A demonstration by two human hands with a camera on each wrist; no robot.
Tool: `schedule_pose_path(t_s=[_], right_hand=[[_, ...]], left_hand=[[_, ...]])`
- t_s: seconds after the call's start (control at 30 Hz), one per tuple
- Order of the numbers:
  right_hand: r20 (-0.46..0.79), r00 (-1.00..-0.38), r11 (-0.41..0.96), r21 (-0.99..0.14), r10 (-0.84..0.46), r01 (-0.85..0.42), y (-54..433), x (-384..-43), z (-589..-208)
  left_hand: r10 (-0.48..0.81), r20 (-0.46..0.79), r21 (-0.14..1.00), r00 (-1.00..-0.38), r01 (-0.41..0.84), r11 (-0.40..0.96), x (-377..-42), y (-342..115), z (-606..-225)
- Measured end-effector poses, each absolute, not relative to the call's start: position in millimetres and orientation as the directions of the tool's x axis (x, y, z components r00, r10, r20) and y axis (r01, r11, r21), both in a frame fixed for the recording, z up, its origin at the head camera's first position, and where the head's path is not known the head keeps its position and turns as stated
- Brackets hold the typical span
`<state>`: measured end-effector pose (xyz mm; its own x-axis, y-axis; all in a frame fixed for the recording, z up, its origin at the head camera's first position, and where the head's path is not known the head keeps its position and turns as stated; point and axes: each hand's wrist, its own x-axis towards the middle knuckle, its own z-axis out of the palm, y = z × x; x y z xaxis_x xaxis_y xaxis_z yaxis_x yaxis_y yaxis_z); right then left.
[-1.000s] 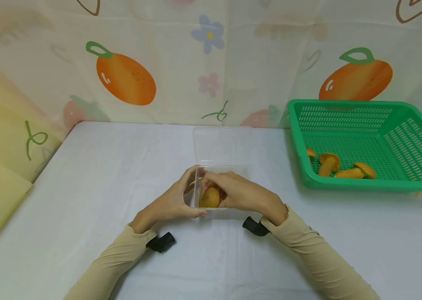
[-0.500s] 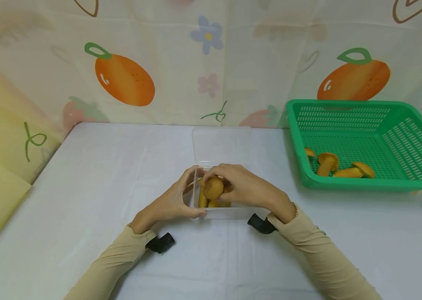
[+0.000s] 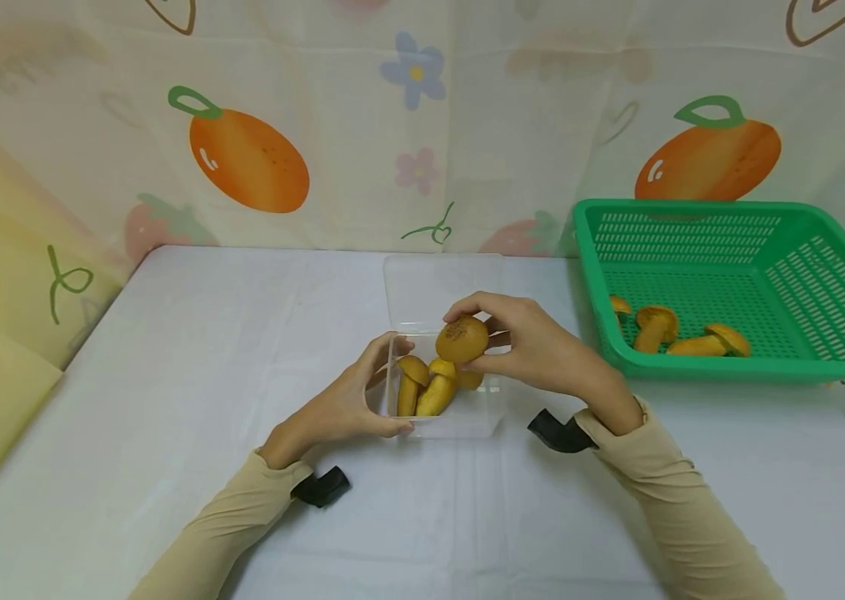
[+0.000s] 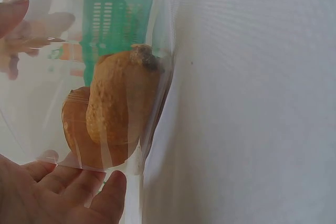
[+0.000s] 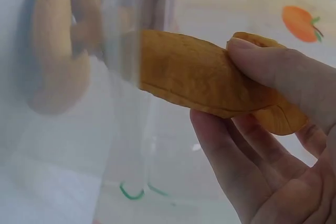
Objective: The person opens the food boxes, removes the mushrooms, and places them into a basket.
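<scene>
In the head view, my left hand (image 3: 343, 400) grips the left end of a clear plastic box (image 3: 477, 427), thumb at the front wall and fingers at the back. Brownish-yellow mushrooms (image 3: 437, 392) lie in the box's left part; through its wall one mushroom (image 4: 123, 98) shows large in the left wrist view. My right hand (image 3: 546, 346) pinches another mushroom (image 3: 462, 339) above the box, its round cap facing the head camera. From the right wrist, this held mushroom's stem (image 5: 184, 74) points toward the box, partly seen through the plastic, with the thumb and fingers near the cap.
The box's clear lid (image 3: 445, 287) lies folded back behind it. At the right stands a green plastic basket (image 3: 730, 367) with several mushrooms (image 3: 658, 327) along its near left side. A patterned cloth (image 3: 347, 125) hangs behind the white table (image 3: 242, 333).
My right hand has lifted a mushroom out of the box and moved up and to the right with it, uncovering the mushrooms inside. The left hand has stayed on the box.
</scene>
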<state>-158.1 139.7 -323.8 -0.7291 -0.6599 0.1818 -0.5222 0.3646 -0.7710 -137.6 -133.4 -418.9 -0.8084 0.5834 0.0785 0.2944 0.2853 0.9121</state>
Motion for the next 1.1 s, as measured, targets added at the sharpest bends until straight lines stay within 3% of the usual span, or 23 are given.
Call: schedule_pose_path(t_s=[0.57, 0.93, 1.1], right_hand=[[0.288, -0.835, 0.448, -0.737, -0.469, -0.506, 191.9, -158.2, -290.5], [0.300, -0.911, 0.397, -0.828, -0.283, -0.396, 228.1, -161.4, -288.0], [0.331, -0.919, 0.456, -0.798, -0.216, -0.395, 248.2, -165.5, -291.0]], left_hand=[[0.584, 0.073, 0.906, -0.809, 0.299, 0.300, -139.1, -132.8, -420.2], [0.585, 0.081, 0.913, -0.807, 0.296, 0.282, -138.5, -133.2, -420.1], [0.586, 0.082, 0.913, -0.806, 0.296, 0.280, -138.3, -133.0, -420.3]])
